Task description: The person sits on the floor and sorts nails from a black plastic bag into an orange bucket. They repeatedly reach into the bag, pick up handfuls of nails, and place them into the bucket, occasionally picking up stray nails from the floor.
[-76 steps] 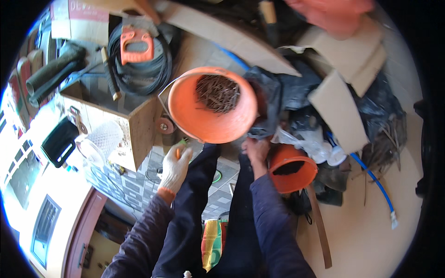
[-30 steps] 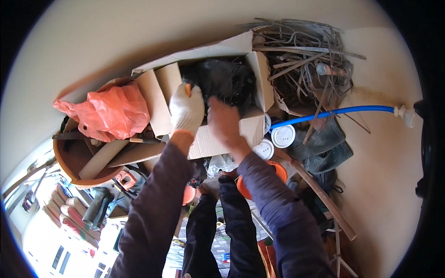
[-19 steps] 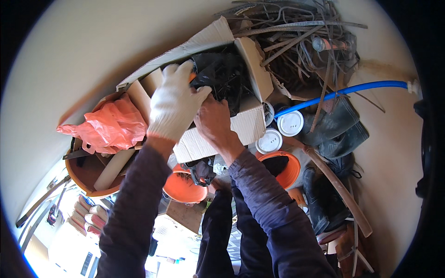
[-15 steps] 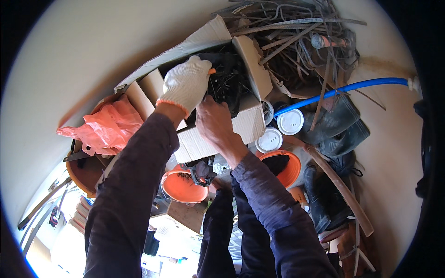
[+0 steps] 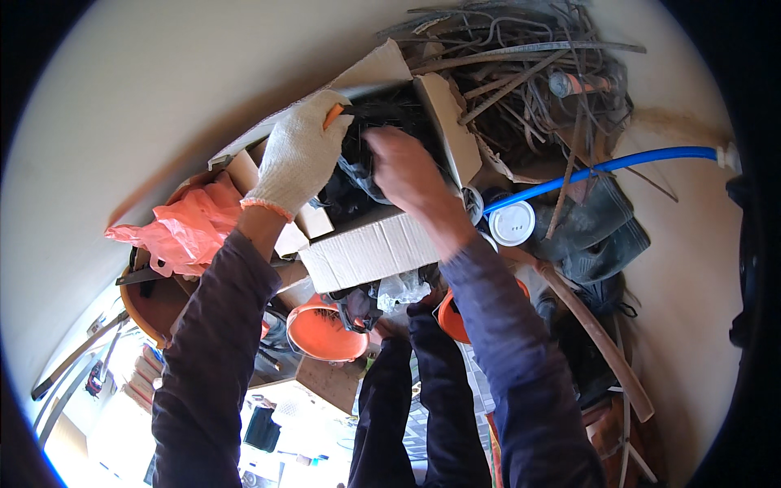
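A cardboard box (image 5: 370, 256) stands open before me, and black plastic bagging (image 5: 362, 175) with thin dark pieces fills much of it. My left hand (image 5: 301, 150), in a white knitted glove, is closed around a slim orange tool (image 5: 332, 116) above the box's left side; a dark part extends from it toward the right. My bare right hand (image 5: 403, 167) reaches into the box with curled fingers, pinching the black plastic. The fingertips are partly hidden and slightly blurred.
Bent steel bars (image 5: 521, 73) pile up behind the box. A blue hose (image 5: 602, 167), a white-lidded can (image 5: 512, 224) and dark rubber boots (image 5: 598, 228) lie to the right. An orange bucket (image 5: 325, 329) stands nearer me; a pink plastic bag (image 5: 191, 228) sits left.
My left hand has moved left and turned, showing more of the orange tool. My right hand has shifted up and right within the box, and the black plastic is spread and lifted between them.
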A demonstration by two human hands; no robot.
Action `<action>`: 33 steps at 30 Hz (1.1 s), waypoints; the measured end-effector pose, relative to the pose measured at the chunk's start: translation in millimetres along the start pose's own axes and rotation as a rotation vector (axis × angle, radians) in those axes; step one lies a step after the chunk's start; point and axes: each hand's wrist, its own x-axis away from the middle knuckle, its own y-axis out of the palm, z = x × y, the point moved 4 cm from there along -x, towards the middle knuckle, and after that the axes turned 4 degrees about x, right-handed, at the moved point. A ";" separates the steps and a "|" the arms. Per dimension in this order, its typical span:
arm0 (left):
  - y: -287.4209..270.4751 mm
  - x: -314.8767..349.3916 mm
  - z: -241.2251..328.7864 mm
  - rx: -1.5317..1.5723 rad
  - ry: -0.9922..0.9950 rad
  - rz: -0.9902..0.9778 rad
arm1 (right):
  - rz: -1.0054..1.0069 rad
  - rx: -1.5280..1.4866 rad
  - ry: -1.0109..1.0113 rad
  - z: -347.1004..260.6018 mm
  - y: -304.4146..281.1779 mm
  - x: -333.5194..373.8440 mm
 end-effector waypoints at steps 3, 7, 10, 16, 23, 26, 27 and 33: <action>1.4 5.3 1.9 -0.042 0.068 0.023 | -0.243 0.264 -0.174 -4.6 45.3 -27.6; -9.0 30.1 1.3 -0.003 -0.061 0.064 | -0.141 0.465 0.146 -15.8 87.3 -49.5; -18.0 55.4 3.7 0.041 -0.236 0.051 | -0.292 0.679 0.203 -26.1 104.3 -41.6; -9.1 56.2 20.4 0.157 -0.217 0.067 | -0.225 0.587 0.234 -13.1 97.3 -40.9; 23.1 46.8 49.0 0.179 -0.045 0.127 | -0.327 0.371 0.168 29.6 69.4 -2.9; 40.8 47.3 72.1 0.201 -0.049 0.202 | -0.355 0.464 0.146 39.5 44.2 18.4; 46.6 45.4 77.3 0.211 -0.083 0.171 | -0.366 0.493 0.140 43.2 35.0 22.2; 53.6 53.7 89.6 0.272 -0.268 0.008 | -0.503 0.610 0.092 58.8 11.0 29.0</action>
